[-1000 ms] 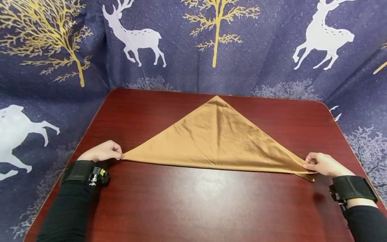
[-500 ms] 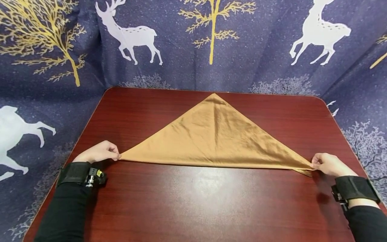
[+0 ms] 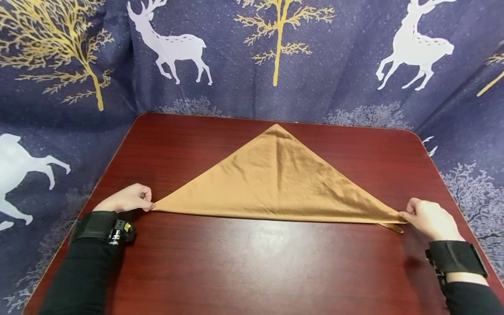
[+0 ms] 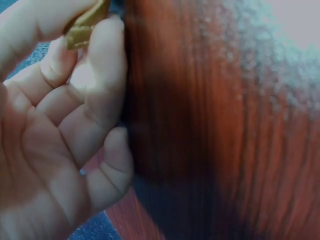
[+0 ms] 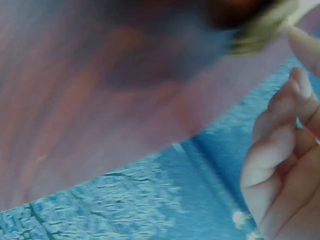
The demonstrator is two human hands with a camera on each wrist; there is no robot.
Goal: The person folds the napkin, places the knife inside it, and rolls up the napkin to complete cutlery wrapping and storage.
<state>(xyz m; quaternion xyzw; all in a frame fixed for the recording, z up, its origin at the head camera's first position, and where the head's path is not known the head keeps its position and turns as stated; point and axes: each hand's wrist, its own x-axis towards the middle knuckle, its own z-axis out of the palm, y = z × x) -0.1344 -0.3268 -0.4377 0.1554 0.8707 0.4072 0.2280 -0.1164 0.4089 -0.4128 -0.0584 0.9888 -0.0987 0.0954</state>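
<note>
A shiny gold cloth point(image 3: 260, 179), folded into a triangle, lies on the table with its peak toward the back edge and its long fold toward me. My left hand point(image 3: 127, 198) pinches its left corner; in the left wrist view a bit of the cloth point(image 4: 80, 35) shows between thumb and finger. At the opposite end, my right hand point(image 3: 433, 218) pinches the right corner. Below that corner a small layer of cloth pokes out past the fold. The right wrist view is blurred, with the cloth point(image 5: 260, 32) at its top edge near the fingers point(image 5: 272, 150).
The dark red wooden table point(image 3: 267, 271) has rounded back corners and a bright glare near its middle. Behind and beside it hangs a dark blue curtain point(image 3: 236, 57) with white deer and yellow trees. A black band with a small camera point(image 3: 118, 232) sits on the left wrist.
My right hand let its grip slide outward to the corner's tip, then turned and came slightly closer. The left hand keeps its pinch and has shifted a little left in view.
</note>
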